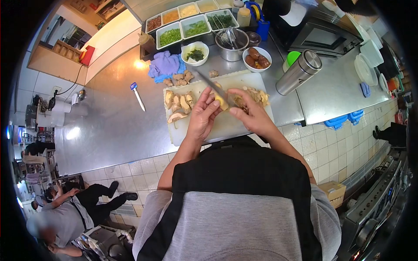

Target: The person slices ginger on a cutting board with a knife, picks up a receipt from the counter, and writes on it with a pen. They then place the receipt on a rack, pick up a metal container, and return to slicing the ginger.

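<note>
My left hand is closed round a partly peeled piece of ginger, its yellow flesh showing. In my right hand is a knife, its blade pointing up and left and lying against the ginger. The handle is hidden in my fingers. Both hands are above a white cutting board. Peeled ginger pieces lie on the board's left side, and a pile of peelings is on the right, partly behind my right hand. Unpeeled ginger sits at the board's far edge.
Behind the board are purple and blue cloths, a bowl of greens, a metal pot and a bowl of brown eggs. A steel thermos stands right. A white-handled peeler lies left. Another person is at lower left.
</note>
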{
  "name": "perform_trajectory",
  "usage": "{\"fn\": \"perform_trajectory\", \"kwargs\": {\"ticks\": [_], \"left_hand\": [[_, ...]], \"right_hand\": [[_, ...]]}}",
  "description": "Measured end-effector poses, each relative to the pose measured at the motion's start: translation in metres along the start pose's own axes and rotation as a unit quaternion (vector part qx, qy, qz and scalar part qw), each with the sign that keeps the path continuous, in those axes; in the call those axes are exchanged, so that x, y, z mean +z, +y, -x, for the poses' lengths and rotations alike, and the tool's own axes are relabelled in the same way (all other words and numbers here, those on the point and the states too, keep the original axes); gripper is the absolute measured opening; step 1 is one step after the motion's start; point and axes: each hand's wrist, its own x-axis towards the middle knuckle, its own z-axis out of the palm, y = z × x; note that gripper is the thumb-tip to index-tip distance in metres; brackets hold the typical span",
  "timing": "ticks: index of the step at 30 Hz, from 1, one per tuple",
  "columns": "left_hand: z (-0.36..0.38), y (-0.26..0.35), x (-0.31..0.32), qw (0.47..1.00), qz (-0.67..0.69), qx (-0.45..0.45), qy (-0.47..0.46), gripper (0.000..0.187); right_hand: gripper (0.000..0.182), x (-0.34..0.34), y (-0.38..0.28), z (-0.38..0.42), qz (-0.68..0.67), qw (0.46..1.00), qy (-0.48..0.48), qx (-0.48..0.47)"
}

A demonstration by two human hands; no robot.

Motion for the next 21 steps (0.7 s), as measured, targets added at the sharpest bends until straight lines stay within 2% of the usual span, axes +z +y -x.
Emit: {"fn": "perform_trajectory", "kwargs": {"ticks": [2, 4, 7, 12, 16, 21], "left_hand": [[-0.001, -0.002, -0.007, 1.0, 0.001, -0.016, -0.01, 0.06], [-0.001, 0.0, -0.004, 1.0, 0.008, -0.007, -0.006, 0.057], [0.0, 0.005, 0.001, 1.0, 0.004, -0.006, 0.018, 0.056], [0.001, 0.009, 0.001, 0.999, -0.046, -0.016, 0.014, 0.054], [0.002, 0.003, 0.002, 0.999, -0.028, -0.02, 0.006, 0.051], [0.003, 0.003, 0.01, 0.999, 0.01, -0.041, 0.018, 0.048]], "right_hand": [[0.059, 0.003, -0.002, 0.002, 0.096, 0.993, 0.011, -0.068], [0.063, 0.007, -0.003, 0.001, 0.121, 0.987, 0.033, -0.102], [0.063, 0.004, -0.015, 0.002, 0.113, 0.993, -0.007, -0.031], [0.061, 0.004, -0.006, -0.001, 0.133, 0.989, 0.005, -0.064], [0.058, 0.007, -0.008, -0.003, 0.095, 0.994, 0.015, -0.044], [0.064, 0.004, -0.001, -0.004, 0.059, 0.997, 0.033, -0.03]]}}
